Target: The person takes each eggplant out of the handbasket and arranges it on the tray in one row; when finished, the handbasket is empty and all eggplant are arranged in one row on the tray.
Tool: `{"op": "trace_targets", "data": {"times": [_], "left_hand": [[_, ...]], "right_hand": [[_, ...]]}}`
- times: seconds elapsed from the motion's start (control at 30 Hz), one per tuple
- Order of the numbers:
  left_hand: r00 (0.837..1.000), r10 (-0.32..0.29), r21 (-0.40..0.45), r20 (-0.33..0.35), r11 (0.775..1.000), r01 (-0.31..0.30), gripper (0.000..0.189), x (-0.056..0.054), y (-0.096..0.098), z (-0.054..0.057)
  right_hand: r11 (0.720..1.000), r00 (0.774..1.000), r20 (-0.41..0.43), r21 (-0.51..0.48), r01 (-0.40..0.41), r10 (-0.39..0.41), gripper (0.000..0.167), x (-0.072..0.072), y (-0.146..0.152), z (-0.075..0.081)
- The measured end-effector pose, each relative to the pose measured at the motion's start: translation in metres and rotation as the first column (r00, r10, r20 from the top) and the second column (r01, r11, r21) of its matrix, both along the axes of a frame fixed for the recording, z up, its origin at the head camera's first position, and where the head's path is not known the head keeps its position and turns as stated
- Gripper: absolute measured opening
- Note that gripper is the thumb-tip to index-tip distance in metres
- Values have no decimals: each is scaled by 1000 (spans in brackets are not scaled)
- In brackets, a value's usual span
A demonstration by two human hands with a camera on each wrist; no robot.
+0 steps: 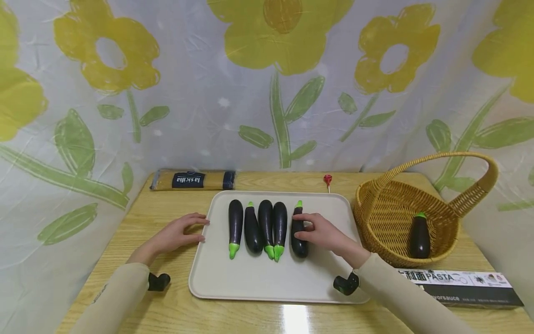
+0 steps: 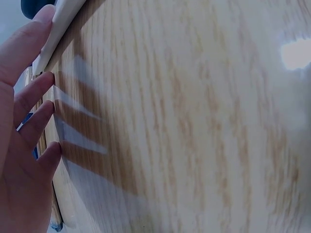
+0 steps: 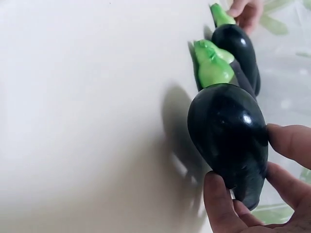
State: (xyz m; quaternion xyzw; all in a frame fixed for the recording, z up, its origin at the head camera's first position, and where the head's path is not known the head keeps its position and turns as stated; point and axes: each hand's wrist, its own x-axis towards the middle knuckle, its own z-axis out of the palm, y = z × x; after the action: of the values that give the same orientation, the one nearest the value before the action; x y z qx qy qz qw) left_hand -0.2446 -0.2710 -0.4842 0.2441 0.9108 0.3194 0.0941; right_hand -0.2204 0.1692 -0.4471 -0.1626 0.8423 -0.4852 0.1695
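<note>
On the white tray, several dark purple eggplants lie side by side, their green stem ends pointing different ways. The rightmost eggplant is between the thumb and fingers of my right hand, which pinches it near its middle. In the right wrist view, fingertips touch this eggplant on both sides, its rounded end facing the camera. At the tray's left rim is my left hand, fingers loosely bent and holding nothing. The left wrist view shows its fingers spread above the wood tabletop.
A wicker basket with an arched handle stands at the right, one eggplant inside. In front of it lies a black-and-white pasta box. Behind the tray are a bag of spaghetti and a red lollipop. A flowered curtain hangs behind.
</note>
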Motion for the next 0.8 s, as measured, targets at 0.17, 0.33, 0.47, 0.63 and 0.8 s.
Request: {"op": "trace_targets", "data": {"times": [0.17, 0.33, 0.47, 0.63, 0.8], "left_hand": [[1000, 6, 4, -4, 1000, -6, 48, 0, 0, 0], [1000, 7, 3, 0, 1000, -7, 48, -1, 0, 0], [1000, 4, 7, 1, 1000, -4, 49, -1, 0, 0], [1000, 1, 7, 0, 1000, -1, 49, 0, 0, 0], [1000, 1, 5, -2, 1000, -1, 49, 1, -1, 0]], "right_hand": [[1000, 1000, -6, -5, -6, 6, 51, -5, -7, -2], [1000, 1000, 8, -7, 8, -8, 50, -7, -9, -3], [1000, 999, 32, -20, 22, -22, 51, -6, -9, -2], [998, 996, 82, -42, 47, -43, 51, -2, -8, -1], [998, 994, 95, -48, 50, -46, 50, 3, -8, 0]]}}
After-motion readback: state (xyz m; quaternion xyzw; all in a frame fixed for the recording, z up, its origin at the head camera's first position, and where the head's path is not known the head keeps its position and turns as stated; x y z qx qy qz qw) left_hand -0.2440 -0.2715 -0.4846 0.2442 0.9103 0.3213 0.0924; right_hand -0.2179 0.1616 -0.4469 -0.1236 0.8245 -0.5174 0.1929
